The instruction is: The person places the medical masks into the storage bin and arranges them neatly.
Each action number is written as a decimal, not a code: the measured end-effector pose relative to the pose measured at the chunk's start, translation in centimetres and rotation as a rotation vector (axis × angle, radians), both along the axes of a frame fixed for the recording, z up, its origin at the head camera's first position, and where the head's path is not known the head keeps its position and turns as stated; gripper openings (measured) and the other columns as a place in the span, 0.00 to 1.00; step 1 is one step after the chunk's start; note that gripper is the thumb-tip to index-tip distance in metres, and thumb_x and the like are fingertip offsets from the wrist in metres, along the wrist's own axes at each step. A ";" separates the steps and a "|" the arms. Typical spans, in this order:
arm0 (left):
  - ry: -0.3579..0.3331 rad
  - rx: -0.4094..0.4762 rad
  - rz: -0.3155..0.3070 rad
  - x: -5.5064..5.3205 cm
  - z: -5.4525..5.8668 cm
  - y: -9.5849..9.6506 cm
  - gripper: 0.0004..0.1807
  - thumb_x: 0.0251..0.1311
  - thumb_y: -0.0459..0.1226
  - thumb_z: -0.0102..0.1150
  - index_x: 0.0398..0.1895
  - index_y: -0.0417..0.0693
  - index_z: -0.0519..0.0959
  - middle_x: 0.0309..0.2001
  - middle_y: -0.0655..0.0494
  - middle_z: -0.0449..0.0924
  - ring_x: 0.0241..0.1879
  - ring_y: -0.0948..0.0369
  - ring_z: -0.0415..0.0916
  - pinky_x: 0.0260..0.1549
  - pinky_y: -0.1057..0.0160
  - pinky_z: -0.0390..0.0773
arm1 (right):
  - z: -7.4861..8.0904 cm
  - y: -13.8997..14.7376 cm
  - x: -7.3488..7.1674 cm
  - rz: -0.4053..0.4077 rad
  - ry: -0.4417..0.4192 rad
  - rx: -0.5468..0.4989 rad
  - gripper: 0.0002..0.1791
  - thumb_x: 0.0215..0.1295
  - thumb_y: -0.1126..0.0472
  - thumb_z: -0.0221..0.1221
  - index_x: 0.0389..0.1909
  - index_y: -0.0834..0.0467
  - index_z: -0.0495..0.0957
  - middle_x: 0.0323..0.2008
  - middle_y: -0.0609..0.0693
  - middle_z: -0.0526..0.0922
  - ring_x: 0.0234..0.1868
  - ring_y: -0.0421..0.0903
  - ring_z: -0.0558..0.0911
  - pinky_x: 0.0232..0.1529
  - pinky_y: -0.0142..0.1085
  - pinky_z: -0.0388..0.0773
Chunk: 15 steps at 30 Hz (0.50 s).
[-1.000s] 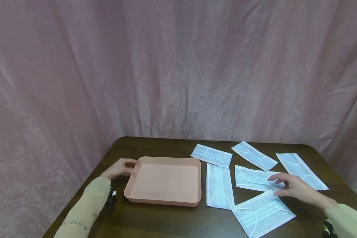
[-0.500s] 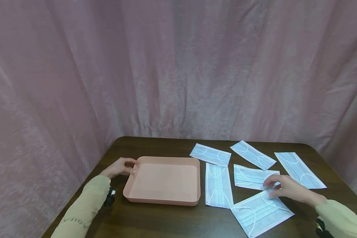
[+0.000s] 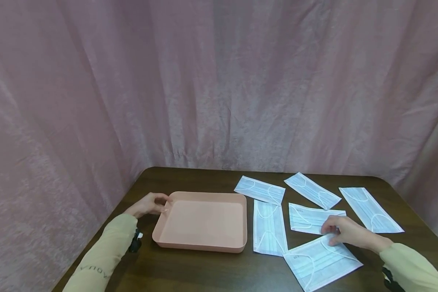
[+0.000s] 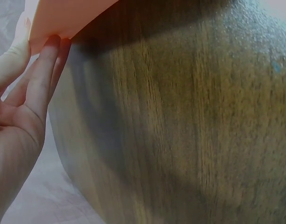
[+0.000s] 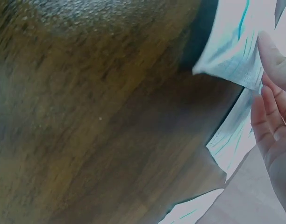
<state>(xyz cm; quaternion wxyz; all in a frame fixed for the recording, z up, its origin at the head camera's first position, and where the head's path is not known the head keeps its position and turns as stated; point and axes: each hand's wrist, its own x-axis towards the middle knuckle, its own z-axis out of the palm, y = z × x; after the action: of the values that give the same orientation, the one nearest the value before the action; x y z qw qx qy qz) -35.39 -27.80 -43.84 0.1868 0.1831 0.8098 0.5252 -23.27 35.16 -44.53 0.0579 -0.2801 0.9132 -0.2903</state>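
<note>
On a dark wood-grain table point(image 3: 204, 271), the left hand point(image 3: 149, 204) grips the left edge of a smooth, shallow pink tray point(image 3: 204, 223) with rounded corners. The right hand's point(image 3: 350, 233) thumb touches the far corner of the nearest pleated, pale-blue face mask point(image 3: 319, 265), which lies right of the tray, its thin white ear loops showing. Some right fingertips are hidden, so whether they pinch it cannot be told.

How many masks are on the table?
6: back-left mask, back-middle mask, back-right mask, centre mask, mask beside the tray, front mask at the right hand. Any beneath these would be hidden.
</note>
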 end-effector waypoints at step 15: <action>0.005 0.023 -0.019 0.1 -0.1 -0.2 0.22 0.50 0.23 0.60 0.49 0.24 0.69 0.44 0.37 0.71 0.36 0.55 0.74 0.37 0.55 0.75 | 0.2 0.2 -0.2 0.005 0.017 -0.044 0.11 0.43 0.61 0.69 0.23 0.52 0.75 0.22 0.38 0.73 0.26 0.37 0.69 0.25 0.32 0.68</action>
<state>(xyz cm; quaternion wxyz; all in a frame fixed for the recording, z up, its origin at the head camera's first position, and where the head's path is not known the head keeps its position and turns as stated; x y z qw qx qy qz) -35.32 -27.97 -43.91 0.1876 0.1942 0.8023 0.5323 -23.43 35.35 -44.34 0.0448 -0.2860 0.9063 -0.3078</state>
